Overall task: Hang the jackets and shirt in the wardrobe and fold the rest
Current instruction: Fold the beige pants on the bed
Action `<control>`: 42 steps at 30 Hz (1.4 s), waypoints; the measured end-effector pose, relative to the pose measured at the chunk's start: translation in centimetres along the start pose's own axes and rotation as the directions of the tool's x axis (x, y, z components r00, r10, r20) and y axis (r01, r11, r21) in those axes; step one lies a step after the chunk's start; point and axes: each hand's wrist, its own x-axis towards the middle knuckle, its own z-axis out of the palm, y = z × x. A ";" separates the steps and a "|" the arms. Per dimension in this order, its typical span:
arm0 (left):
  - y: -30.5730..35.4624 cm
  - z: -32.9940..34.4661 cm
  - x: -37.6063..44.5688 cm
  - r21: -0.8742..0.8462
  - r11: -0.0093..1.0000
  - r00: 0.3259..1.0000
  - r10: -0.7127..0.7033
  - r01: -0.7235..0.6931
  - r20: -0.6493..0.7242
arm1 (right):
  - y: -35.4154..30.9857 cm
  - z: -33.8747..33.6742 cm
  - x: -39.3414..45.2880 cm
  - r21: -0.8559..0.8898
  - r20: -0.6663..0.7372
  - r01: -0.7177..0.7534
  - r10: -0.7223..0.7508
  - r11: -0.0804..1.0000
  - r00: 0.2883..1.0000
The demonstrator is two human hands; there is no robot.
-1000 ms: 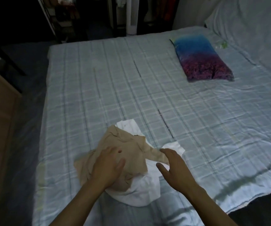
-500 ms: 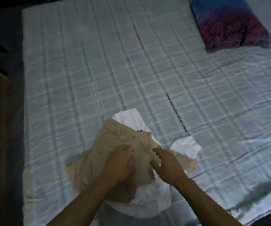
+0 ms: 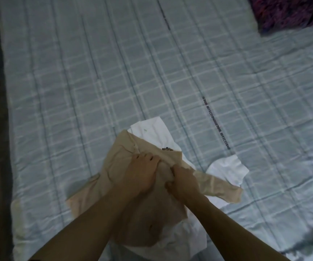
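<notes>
Dim bedroom; checked sheet (image 3: 114,76) covers the bed. Beige garment (image 3: 133,208) lies crumpled on a white garment (image 3: 227,168) near the sheet's front edge. Left hand (image 3: 142,172) and right hand (image 3: 183,182) are both curled into beige cloth at mid-pile, knuckles nearly touching. Advised: only the beige layer is to be lifted and shaken out, so the white one beneath the grip stays down. Garment types cannot be told; fingertips are buried. Pillow (image 3: 291,12), far beyond the grip, is cut off.
</notes>
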 end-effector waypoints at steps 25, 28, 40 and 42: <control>-1.7 -14.5 -11.8 -0.343 0.896 0.870 0.088 -0.281 -0.485 | -4.0 -13.6 -11.3 0.383 -0.625 0.519 -0.199 0.764 0.755; -0.9 -17.4 -13.8 -0.330 0.895 0.828 0.073 -0.300 -0.556 | -4.7 -16.3 -13.7 0.319 -0.671 0.566 -0.241 0.760 0.701; 6.2 -26.7 -22.7 -0.292 0.842 0.624 0.067 -0.454 -0.778 | -5.2 -23.2 -25.3 0.196 -0.674 0.598 -0.335 0.777 0.658; 7.5 -27.7 -24.4 -0.285 0.842 0.598 0.054 -0.457 -0.800 | -4.8 -23.8 -26.9 0.232 -0.592 0.628 -0.405 0.743 0.697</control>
